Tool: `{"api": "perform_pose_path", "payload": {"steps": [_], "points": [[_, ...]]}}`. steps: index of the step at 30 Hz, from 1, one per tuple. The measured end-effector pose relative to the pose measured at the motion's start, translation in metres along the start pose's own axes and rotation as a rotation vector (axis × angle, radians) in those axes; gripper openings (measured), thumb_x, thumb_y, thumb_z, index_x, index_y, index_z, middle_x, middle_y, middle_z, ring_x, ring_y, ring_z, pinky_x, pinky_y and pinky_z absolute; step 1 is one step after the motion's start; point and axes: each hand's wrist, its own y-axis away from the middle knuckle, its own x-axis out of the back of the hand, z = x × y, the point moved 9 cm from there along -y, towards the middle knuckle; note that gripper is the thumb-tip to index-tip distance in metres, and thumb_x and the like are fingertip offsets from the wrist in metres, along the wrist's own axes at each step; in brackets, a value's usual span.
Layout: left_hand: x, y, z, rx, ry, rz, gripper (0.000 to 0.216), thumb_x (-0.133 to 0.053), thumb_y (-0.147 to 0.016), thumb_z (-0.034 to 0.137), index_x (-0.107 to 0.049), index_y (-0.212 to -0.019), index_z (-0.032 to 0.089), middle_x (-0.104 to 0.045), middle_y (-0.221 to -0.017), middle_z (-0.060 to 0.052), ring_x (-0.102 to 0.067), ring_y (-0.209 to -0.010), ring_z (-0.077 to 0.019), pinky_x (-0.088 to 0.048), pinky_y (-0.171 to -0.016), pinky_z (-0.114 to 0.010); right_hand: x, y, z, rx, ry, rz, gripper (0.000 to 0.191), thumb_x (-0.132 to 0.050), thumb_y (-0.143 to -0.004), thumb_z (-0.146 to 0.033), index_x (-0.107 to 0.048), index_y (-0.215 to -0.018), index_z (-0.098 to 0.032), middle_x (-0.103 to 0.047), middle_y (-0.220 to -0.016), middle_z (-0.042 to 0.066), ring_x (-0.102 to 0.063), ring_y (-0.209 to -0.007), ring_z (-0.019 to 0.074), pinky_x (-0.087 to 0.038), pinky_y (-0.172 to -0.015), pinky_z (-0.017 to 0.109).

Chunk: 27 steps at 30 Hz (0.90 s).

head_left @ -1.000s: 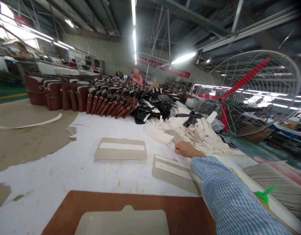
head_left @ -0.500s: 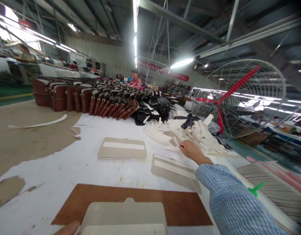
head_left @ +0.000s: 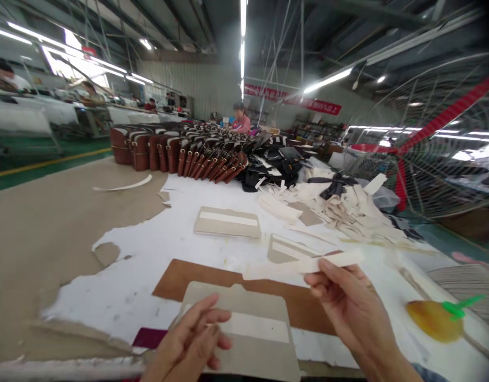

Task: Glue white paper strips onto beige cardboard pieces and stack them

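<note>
Between the thumb and fingers of my right hand (head_left: 348, 302) is a long off-white strip (head_left: 276, 269), held up above the table and pointing left. My left hand (head_left: 194, 339) hovers over the left side of a beige bag-shaped panel (head_left: 264, 358), its fingers loosely spread with nothing in them. A white strip (head_left: 262, 326) runs across that panel. Partly under the panel lies a flat brown leather piece (head_left: 316, 315). Farther off is a small stack of beige panels (head_left: 228, 232) with a white strip on top. Another such panel (head_left: 282, 255) is partly hidden by the held strip.
Rows of brown bags (head_left: 160, 154) and a heap of black pieces (head_left: 280, 164) stand at the back. Off-white scraps (head_left: 348, 207) pile up before a large red-bladed fan (head_left: 419, 138). At right sits an amber patch (head_left: 435, 321) with a green-handled item (head_left: 463, 307). A co-worker (head_left: 241, 119) sits beyond.
My right hand has come back from the scrap pile with an off-white strip. My left hand has risen into view over the beige panel. The view has swung right.
</note>
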Motion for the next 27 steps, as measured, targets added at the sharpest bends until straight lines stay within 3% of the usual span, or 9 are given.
{"api": "perform_pose_path", "payload": {"steps": [4, 9, 14, 18, 21, 27], "points": [[-0.028, 0.005, 0.005, 0.161, 0.267, -0.052, 0.062, -0.082, -0.079, 0.063, -0.071, -0.124, 0.023, -0.076, -0.115, -0.014, -0.076, -0.084, -0.0245, -0.060, -0.065, -0.032, -0.012, 0.033, 0.033, -0.202, -0.131, -0.038, 0.033, -0.099, -0.059, -0.034, -0.075, -0.076, -0.019, -0.075, -0.063, 0.001, -0.073, -0.052, 0.0161, -0.058, -0.045, 0.016], [-0.023, 0.010, 0.009, 0.210, 0.306, 0.053, 0.052, -0.085, -0.078, 0.056, -0.072, -0.114, 0.022, -0.076, -0.107, -0.009, -0.075, -0.081, -0.0203, -0.057, -0.062, -0.027, -0.009, 0.044, 0.044, -0.226, -0.246, -0.033, 0.028, -0.098, -0.063, -0.028, -0.076, -0.079, -0.021, -0.075, -0.067, -0.002, -0.074, -0.055, 0.0142, -0.059, -0.048, 0.014], [-0.027, 0.011, 0.008, 0.238, 0.337, 0.043, 0.046, -0.087, -0.076, 0.056, -0.072, -0.100, 0.019, -0.075, -0.097, -0.008, -0.072, -0.075, -0.0174, -0.053, -0.056, -0.023, -0.013, 0.053, 0.052, -0.261, -0.263, -0.102, 0.023, -0.094, -0.071, -0.028, -0.077, -0.086, -0.024, -0.076, -0.072, -0.002, -0.075, -0.058, 0.0147, -0.062, -0.052, 0.018], [-0.013, 0.008, 0.015, 0.193, 0.306, 0.118, 0.044, -0.092, -0.069, 0.055, -0.073, -0.085, 0.018, -0.075, -0.084, -0.006, -0.068, -0.070, -0.0165, -0.051, -0.054, -0.022, -0.011, 0.054, 0.059, -0.260, -0.229, -0.114, 0.022, -0.093, -0.072, -0.031, -0.077, -0.085, -0.023, -0.074, -0.072, -0.001, -0.072, -0.061, 0.0141, -0.062, -0.055, 0.021], [0.003, 0.005, 0.020, 0.170, 0.218, 0.174, 0.047, -0.092, -0.065, 0.057, -0.077, -0.082, 0.016, -0.074, -0.079, -0.006, -0.065, -0.069, -0.0158, -0.050, -0.053, -0.022, 0.001, 0.051, 0.057, -0.223, -0.262, -0.041, 0.023, -0.094, -0.071, -0.030, -0.073, -0.077, -0.022, -0.068, -0.066, -0.003, -0.064, -0.057, 0.0096, -0.056, -0.052, 0.017], [0.020, 0.003, 0.007, 0.263, 0.165, 0.245, 0.060, -0.098, -0.046, 0.064, -0.081, -0.080, 0.018, -0.074, -0.072, -0.004, -0.059, -0.064, -0.0135, -0.050, -0.056, -0.020, 0.025, 0.058, 0.076, -0.347, -0.253, 0.006, 0.030, -0.093, -0.072, -0.037, -0.068, -0.069, -0.020, -0.064, -0.062, -0.003, -0.058, -0.055, 0.0070, -0.051, -0.049, 0.013]]}}
